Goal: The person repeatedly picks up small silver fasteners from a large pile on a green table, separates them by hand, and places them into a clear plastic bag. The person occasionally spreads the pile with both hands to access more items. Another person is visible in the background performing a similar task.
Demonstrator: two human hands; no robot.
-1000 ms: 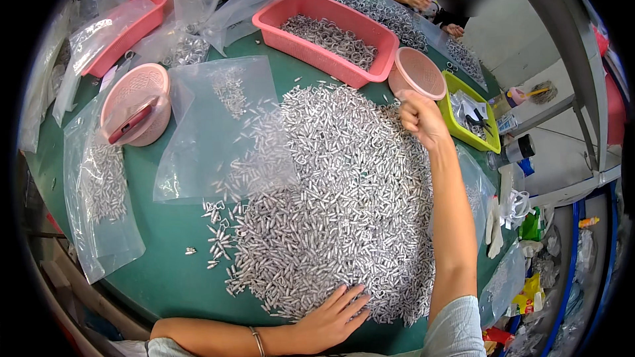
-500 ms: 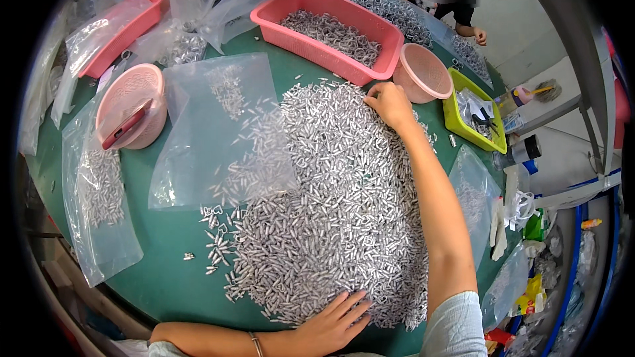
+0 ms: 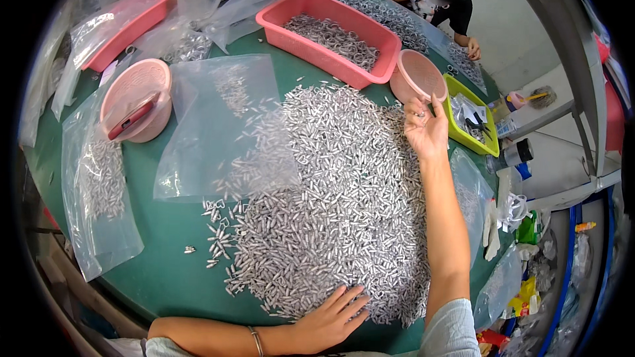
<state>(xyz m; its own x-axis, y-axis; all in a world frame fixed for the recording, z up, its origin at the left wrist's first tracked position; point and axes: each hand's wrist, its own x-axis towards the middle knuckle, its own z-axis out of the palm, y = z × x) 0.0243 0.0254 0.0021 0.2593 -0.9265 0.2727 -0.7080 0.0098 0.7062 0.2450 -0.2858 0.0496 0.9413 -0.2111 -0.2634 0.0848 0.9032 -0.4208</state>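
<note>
Right hand (image 3: 426,131) has swung over beside the pink basket (image 3: 401,86), one o'clock, fingers half-curled; if anything's held, I can't tell. Left hand (image 3: 331,320) lies spread at six on the metal heap (image 3: 357,185), mostly still loose, some seen through clear plastic (image 3: 188,158) at ten.

Small silver metal pieces (image 3: 337,205) were heaped on a green table (image 3: 165,251). The left hand (image 3: 334,320) rested at the heap's six o'clock edge, fingers spread. The right hand (image 3: 426,131) was at one o'clock, fingers partly curled, near a round pink basket (image 3: 418,69). An oblong pink tray (image 3: 311,54) stood at twelve, a yellow-green basket (image 3: 469,141) at two.
</note>
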